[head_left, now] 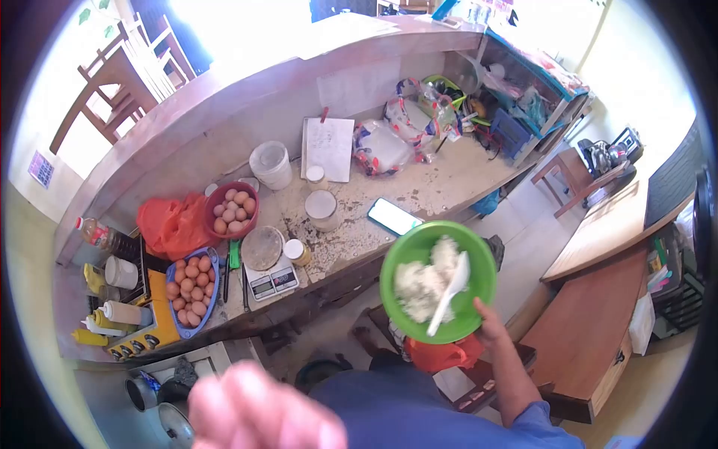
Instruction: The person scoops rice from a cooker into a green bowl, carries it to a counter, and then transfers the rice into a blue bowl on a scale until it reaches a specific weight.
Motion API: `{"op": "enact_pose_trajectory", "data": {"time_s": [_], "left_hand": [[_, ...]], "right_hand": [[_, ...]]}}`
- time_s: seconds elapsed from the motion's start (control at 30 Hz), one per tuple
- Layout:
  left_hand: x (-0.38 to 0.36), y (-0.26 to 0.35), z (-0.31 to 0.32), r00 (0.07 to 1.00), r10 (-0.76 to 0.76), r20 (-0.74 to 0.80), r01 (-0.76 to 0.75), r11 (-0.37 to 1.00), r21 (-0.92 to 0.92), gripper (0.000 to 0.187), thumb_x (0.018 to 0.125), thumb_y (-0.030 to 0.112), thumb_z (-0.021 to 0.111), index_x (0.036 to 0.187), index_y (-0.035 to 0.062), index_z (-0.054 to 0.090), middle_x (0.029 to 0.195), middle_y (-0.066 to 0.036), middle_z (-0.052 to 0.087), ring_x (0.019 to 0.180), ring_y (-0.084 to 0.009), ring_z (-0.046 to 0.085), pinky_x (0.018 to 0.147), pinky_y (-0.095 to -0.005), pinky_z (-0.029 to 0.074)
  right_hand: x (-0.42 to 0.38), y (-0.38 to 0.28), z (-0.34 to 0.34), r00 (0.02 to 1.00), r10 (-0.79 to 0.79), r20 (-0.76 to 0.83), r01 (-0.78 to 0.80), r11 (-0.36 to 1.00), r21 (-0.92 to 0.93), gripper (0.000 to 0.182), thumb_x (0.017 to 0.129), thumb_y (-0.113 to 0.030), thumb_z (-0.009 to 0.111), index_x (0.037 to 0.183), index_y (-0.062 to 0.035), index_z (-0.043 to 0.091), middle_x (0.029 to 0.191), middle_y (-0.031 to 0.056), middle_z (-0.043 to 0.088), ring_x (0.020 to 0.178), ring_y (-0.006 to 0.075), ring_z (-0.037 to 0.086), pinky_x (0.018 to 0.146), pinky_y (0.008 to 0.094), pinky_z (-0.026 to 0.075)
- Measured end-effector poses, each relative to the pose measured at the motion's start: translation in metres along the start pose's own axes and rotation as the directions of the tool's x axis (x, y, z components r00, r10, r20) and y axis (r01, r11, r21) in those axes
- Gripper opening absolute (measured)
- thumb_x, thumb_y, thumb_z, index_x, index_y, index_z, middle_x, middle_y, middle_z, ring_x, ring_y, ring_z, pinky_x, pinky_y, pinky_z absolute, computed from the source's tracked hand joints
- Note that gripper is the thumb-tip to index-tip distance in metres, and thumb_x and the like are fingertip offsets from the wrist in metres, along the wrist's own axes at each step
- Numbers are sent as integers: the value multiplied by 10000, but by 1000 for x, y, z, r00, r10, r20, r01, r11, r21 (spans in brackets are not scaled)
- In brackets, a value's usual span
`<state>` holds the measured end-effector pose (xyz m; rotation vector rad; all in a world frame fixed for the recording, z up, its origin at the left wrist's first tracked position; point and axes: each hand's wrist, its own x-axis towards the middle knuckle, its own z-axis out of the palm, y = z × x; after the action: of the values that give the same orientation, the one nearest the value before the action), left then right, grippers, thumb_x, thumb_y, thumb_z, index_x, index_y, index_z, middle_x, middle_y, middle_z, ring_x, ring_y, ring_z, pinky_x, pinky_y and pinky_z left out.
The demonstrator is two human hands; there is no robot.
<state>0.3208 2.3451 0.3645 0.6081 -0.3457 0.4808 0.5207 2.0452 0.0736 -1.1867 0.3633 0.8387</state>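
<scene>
Right hand (489, 323) gripping bowl (481, 258) of rice (419, 287), 1 spoon (451, 292) inside, left hand (258, 414) grip unclear.

I am noting one head-worn camera facing forward and down; its round-edged view is taking in the counter (456, 183) mid-frame, the left hand (258, 411) showing nearest, lower edge.

A round green bowl (400, 254), held aloft, contains clumped white rice (419, 288), a white spoon (450, 295) slanting across it.
</scene>
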Motion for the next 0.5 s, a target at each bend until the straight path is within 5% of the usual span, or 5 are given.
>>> {"op": "enact_pose_trajectory", "data": {"time_s": [0.1, 0.17, 0.27, 0.37, 0.5], "left_hand": [[32, 4, 16, 754, -279, 595, 453, 877, -162, 365, 943, 328, 573, 1040, -14, 658, 1080, -203, 622, 1089, -409, 574, 921, -524, 456], [7, -68, 16, 796, 174, 580, 82, 918, -388, 432, 965, 373, 522, 968, -34, 668, 1141, -255, 591, 1236, -460, 459, 1038, -541, 354], [-23, -86, 34, 862, -93, 498, 50, 994, 100, 547, 959, 467, 483, 966, -53, 653, 1208, -341, 518, 1400, -476, 183, 1151, -535, 82], [-46, -88, 81, 909, -74, 411, 341, 702, -626, 431, 989, 400, 461, 973, 8, 640, 1144, -242, 576, 1187, -363, 501, 930, -459, 452], [-85, -80, 135, 747, -356, 561, 644, 597, -479, 379, 979, 351, 514, 915, 29, 702, 911, -190, 658, 802, -287, 614, 662, -368, 495]], "right_hand": [[-34, -4, -16, 994, -103, -32, 105, 991, 83, 487, 967, -347, 525, 1303, 3, 482, 1237, 127, 586, 1152, 249, 561, 1018, 409, 424], [-62, 6, -40, 974, -209, -81, 220, 961, 166, 482, 968, -336, 525, 1300, 10, 481, 1235, 126, 586, 1153, 249, 560, 1014, 405, 426], [-131, 50, -84, 896, -344, -281, 403, 895, 190, 453, 972, -294, 509, 1302, 16, 475, 1243, 126, 582, 1146, 270, 564, 1001, 406, 435], [-236, 83, -94, 829, -372, -418, 491, 842, 224, 465, 971, -287, 503, 1321, 15, 457, 1266, 133, 569, 1148, 283, 562, 1007, 416, 430], [-356, 128, -118, 786, -313, -532, 517, 806, 290, 509, 955, -319, 518, 1345, -1, 446, 1277, 148, 562, 1151, 294, 560, 1021, 421, 420]]}}
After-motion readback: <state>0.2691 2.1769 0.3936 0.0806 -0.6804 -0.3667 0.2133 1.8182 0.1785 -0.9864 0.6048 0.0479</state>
